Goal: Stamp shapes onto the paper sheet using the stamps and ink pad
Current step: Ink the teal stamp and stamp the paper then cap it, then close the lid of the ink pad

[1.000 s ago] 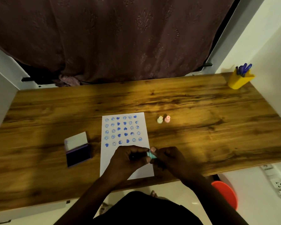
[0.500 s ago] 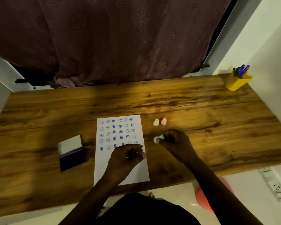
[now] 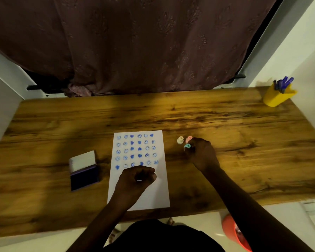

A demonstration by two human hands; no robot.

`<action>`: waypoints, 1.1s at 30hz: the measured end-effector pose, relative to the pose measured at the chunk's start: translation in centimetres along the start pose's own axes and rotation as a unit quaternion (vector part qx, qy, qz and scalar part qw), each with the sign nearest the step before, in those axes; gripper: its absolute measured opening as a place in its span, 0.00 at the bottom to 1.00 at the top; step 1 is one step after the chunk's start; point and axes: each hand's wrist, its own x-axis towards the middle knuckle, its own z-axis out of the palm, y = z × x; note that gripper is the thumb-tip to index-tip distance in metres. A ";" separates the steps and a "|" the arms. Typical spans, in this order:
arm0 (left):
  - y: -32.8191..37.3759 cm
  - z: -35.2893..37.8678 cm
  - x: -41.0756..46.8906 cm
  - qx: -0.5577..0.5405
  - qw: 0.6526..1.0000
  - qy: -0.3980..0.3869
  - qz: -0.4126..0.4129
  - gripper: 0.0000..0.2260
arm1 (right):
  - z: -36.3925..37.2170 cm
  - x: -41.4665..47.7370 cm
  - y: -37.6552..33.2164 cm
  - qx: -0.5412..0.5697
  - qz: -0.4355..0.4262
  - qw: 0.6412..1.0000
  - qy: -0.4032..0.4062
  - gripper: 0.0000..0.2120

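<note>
The white paper sheet (image 3: 145, 195) lies on the wooden table (image 3: 244, 142), its upper half covered with rows of blue smiley and heart prints. My left hand (image 3: 135, 180) rests on the sheet just below the prints, fingers curled into a fist. A small pale glint shows inside it, and I cannot make out what it is. My right hand (image 3: 202, 153) is to the right of the sheet, pinching a small teal stamp piece (image 3: 187, 146) low over the table. It sits right beside the cream stamp (image 3: 180, 140) and the pink stamp (image 3: 189, 138). The ink pad (image 3: 84, 176) lies open to the left of the sheet.
A yellow cup (image 3: 276, 96) holding blue pens stands at the table's far right corner. A dark curtain (image 3: 135, 42) hangs behind the table. White walls close in on both sides. An orange bucket (image 3: 235, 233) sits on the floor at the lower right.
My hands were together at the sheet's lower right edge around the teal piece. My right hand has carried it up and right to the two standing stamps. My left hand stayed closed on the sheet.
</note>
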 end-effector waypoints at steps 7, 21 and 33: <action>-0.1 -0.1 0.1 0.001 1.000 0.000 0.006 0.12 | 0.4 0.0 0.4 -0.024 0.005 1.000 -0.008 0.17; -0.6 -1.5 -0.2 0.015 1.000 0.019 -0.002 0.13 | -0.2 -3.0 -2.3 -0.002 -0.037 0.998 0.057 0.11; -3.3 -8.4 -1.7 -0.049 0.992 0.099 -0.061 0.10 | 6.4 -4.4 -12.7 0.100 -0.099 0.989 -0.048 0.06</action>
